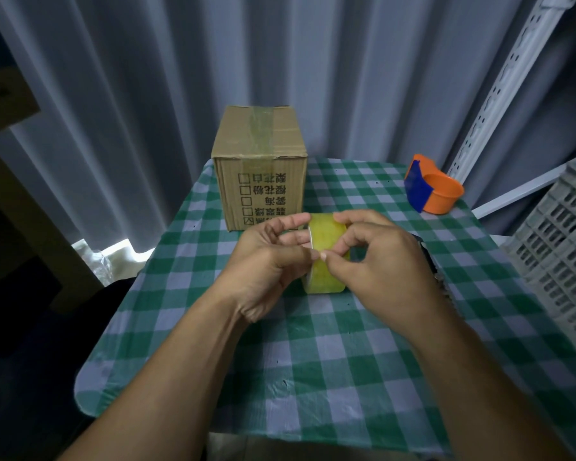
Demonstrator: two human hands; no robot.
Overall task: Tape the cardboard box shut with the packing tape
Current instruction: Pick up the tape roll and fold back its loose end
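Note:
A brown cardboard box (259, 168) stands at the back of the table, flaps closed, with a strip of clear tape running over its top and down its front. In front of it I hold a yellowish roll of packing tape (325, 257) upright above the cloth. My left hand (266, 261) grips the roll's left side. My right hand (376, 257) holds the right side, with thumb and forefinger pinching at the roll's surface.
A green and white checked cloth (313, 361) covers the small table. An orange and blue tape dispenser (429, 191) lies at the back right. A grey plastic crate (562, 254) stands to the right. Curtains hang behind.

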